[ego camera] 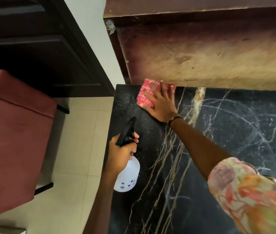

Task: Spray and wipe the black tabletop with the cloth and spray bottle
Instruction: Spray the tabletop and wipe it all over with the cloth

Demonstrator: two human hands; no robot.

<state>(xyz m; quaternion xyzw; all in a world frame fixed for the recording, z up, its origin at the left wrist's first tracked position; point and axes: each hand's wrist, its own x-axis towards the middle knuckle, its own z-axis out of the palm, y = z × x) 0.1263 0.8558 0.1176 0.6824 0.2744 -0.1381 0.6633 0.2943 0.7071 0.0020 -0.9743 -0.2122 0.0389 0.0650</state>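
The right and near part of the scene is filled by the black tabletop (pixel 226 132), a polished slab crossed by white and tan veins. Along its far edge a brown wooden panel (pixel 201 53) is seen, worn pale across its lower part. At the left, a dark red upholstered seat (pixel 15 132) is set on a pale tiled floor (pixel 76 149), well apart from the tabletop's left edge, and a dark wooden cabinet (pixel 32 48) stands behind it.

A patterned sleeve (pixel 252 196) in orange, pink and cream is worn on the right arm, which is stretched toward the far left corner of the tabletop. There the cloth (pixel 146 94) — pink-red with pale checks — is pressed flat on the black surface, touching the foot of the wooden panel. The right hand (pixel 161 105) is laid over it with fingers spread wide, so the grip is a flat open press rather than a clench. A dark band (pixel 174 119) is worn at that wrist.

The spray bottle (pixel 128 174), white and translucent with a black trigger head, is held at the near left edge of the tabletop, tilted. The left hand (pixel 122 154) is wrapped around its neck — a closed grip, with a fingertip set at the trigger.
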